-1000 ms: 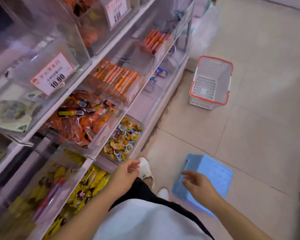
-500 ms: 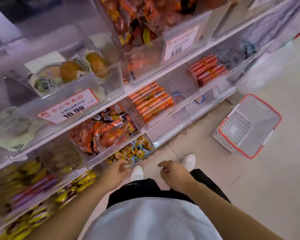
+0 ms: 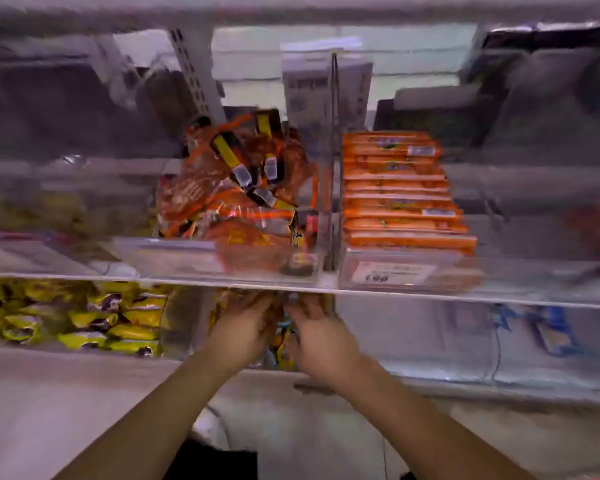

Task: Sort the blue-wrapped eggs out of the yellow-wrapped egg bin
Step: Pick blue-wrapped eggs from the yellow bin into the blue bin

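We reach both hands into the clear egg bin [image 3: 278,344] on the lower shelf of a shop rack, under the front edge of the shelf [image 3: 430,295] above it. The left hand [image 3: 238,337] and the right hand [image 3: 321,344] sit close together at the bin's open front, fingers pushed in among the wrappers. Motion blur and the overhanging shelf edge hide the fingertips, so we cannot tell whether either hand grips an egg or merely rakes through the pile. Between the two wrists we see yellow-wrapped eggs [image 3: 284,348] and a sliver of blue wrapper [image 3: 284,323]; the blue-wrapped eggs we want appear to lie mixed in with them, still inside the bin.

We judge that the hands work side by side because the pieces are small and loose: one can part the heap while the other picks. The low shelf leaves little headroom, which would explain the flat, forward reach.

Above, a bin of orange snack packets [image 3: 243,202] stands just left of a clear divider, with neatly stacked orange sausage sticks [image 3: 399,192] on its right and a price label [image 3: 392,273] at that front edge. Yellow packets [image 3: 84,317] fill the compartment to the left of the egg bin. The sorting looks barely begun.
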